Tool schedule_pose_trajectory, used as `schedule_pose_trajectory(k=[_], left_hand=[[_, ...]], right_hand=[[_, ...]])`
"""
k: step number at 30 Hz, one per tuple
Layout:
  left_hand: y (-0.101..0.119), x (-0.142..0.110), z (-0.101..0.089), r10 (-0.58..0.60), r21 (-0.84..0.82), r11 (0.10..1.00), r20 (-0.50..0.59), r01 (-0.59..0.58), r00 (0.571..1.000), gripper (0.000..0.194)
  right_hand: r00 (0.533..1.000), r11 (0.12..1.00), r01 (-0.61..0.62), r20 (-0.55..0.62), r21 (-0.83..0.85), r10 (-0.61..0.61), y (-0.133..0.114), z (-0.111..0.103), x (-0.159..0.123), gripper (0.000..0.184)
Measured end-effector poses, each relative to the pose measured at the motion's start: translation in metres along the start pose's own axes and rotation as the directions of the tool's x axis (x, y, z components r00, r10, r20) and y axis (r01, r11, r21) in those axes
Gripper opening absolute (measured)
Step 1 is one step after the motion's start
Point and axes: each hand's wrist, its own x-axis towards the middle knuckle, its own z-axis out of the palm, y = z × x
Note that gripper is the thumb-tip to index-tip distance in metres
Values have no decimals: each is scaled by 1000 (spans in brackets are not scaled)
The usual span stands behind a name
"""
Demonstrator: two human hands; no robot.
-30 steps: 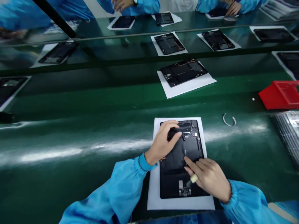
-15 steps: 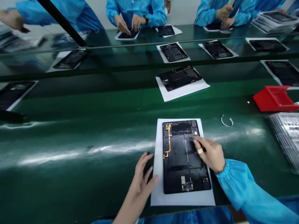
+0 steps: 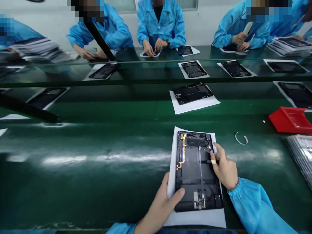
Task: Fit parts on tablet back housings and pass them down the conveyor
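One opened, flat black rectangular tablet (image 3: 190,175), now gripped at its lower left edge by the bare left hand (image 3: 159,209).

Half a second ago left hand was off the tablet, fingers spread; now thumb on top, other fingers round the left side of the white paper sheet (image 3: 200,219), pinching sheet and tablet together. Right hand (image 3: 225,169) has shifted from above the tablet's upper right to its right edge; index extended, fingers apparently pinching a slim dark stick-like tool with pale yellow band (image 3: 206,161). Tablet on sheet at near side of glossy green table (image 3: 97,185); can't tell if lifted. Likely means tablet is better steadied for handling.
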Motion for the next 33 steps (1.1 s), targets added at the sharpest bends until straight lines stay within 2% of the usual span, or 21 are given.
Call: schedule_pose_trajectory(k=[2,4,7,8,10,12,14,16,19,23,29,33], left_hand=[[-6,5,-6,41,56,998,-54,-38,998,55],[-6,10,-24,-1,48,999,-118,7,993,58],[14,26,-74,-100,-9,995,-230,101,968,62],[25,36,-94,-96,-4,995,-279,99,956,61],[51,64,-133,6,48,999,-357,12,934,59],[76,101,-168,109,91,993,-361,-81,926,56],[97,141,-195,127,101,990,-398,-95,908,49],[115,179,-213,115,111,991,-439,-73,891,40],[134,220,-229,141,135,987,-485,-86,863,32],[149,249,-244,212,197,973,-563,-119,799,28],[148,270,-259,337,364,925,-654,-109,678,21],[146,268,-255,432,502,863,-678,-55,595,22]], right_hand=[[1000,997,-21,-15,80,22,1,-1,2,42],[999,987,-47,-20,155,51,1,-3,5,42],[997,973,-76,-15,218,81,0,-5,8,40],[996,971,-81,-10,225,86,0,-5,8,39],[996,971,-87,0,224,90,-1,-4,8,37],[996,973,-88,-1,214,90,-1,-3,7,34],[997,975,-77,-15,208,81,-1,-1,6,33],[997,977,-56,-36,205,65,-1,1,5,31],[997,981,-29,-60,190,41,-1,3,4,29],[998,983,-13,-53,181,23,-1,4,4,26],[998,981,54,-27,185,-50,4,8,2,23],[998,982,69,-15,177,-68,7,11,1,22]])
